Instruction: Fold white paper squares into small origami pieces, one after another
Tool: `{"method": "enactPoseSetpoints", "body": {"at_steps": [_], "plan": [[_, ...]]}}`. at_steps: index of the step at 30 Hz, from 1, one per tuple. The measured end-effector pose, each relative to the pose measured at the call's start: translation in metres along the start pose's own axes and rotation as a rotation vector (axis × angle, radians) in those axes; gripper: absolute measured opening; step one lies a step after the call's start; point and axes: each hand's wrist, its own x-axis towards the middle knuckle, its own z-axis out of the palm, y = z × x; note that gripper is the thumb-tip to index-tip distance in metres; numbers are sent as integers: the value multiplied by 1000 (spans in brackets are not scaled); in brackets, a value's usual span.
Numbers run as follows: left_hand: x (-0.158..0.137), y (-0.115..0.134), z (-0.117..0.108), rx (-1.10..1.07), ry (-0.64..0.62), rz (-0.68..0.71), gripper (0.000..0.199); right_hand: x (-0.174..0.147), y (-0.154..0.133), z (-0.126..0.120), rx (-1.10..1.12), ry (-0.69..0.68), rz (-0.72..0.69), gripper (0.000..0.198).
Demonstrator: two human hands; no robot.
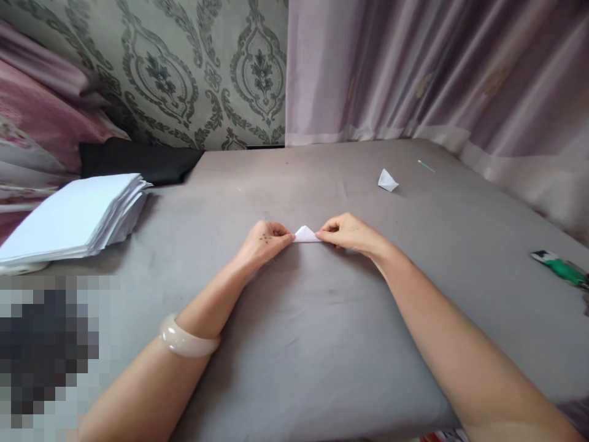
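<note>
the left hand (271, 238) and the right hand (350, 233) are both pinching a small folded paper (304, 233) at the middle of the frame, thumbs and fingers closing narrowly on its two lower corners. the paper is sitting between them at the gray counter (299, 350); whether its bottom edge is touching the cloth, i am not managing to tell.

for handling a piece this small, both hands are probably needing an equal, light pinch, since pulling harder on one side is likely risking a lopsided peak or a torn corner. lining up the bottom edge before pressing any crease is seeming wise, and bracing against the counter is probably giving a sharper fold than working in the air, as the cloth may be yielding a little.

the folded paper is looking white and crisp, forming a low triangle with its peak pointing toward the top of the frame and its base running nearly straight across. its outer ends are hiding under the fingertips. a second white folded piece (388, 181) is lying toward the upper right of the frame.
</note>
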Motion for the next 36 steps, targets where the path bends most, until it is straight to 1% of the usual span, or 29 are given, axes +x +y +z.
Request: {"method": "enactPoseSetpoints", "body": {"at_steps": [5, 9, 13, 16, 20, 24, 32, 34, 36], "plan": [[-1, 8, -4, 20, -27, -29, 28, -1, -3, 2, -62, 46, 1, 23], [0, 15, -8, -3, -66, -101, 25, -1, -3, 5, -68, 63, 8, 23], [2, 15, -8, -23, -73, -152, 23, 0, -3, 7, -63, 79, 32, 22], [3, 15, -8, -37, -80, -170, 23, -1, -4, 7, -84, 75, 54, 22], [1, 18, -9, -11, -90, -161, 21, -3, -8, 5, -106, 55, 79, 24], [0, 18, -7, 76, -85, -114, 20, -4, -9, 5, -120, 55, 89, 25], [6, 5, -2, 274, -118, 48, 25, -3, -6, 8, -210, 77, 57, 25], [6, 3, 0, 322, -71, 109, 21, -3, -6, 8, -248, 100, 44, 25], [5, 0, 3, 339, 8, 219, 16, -3, -7, 8, -268, 116, 31, 24]]}}
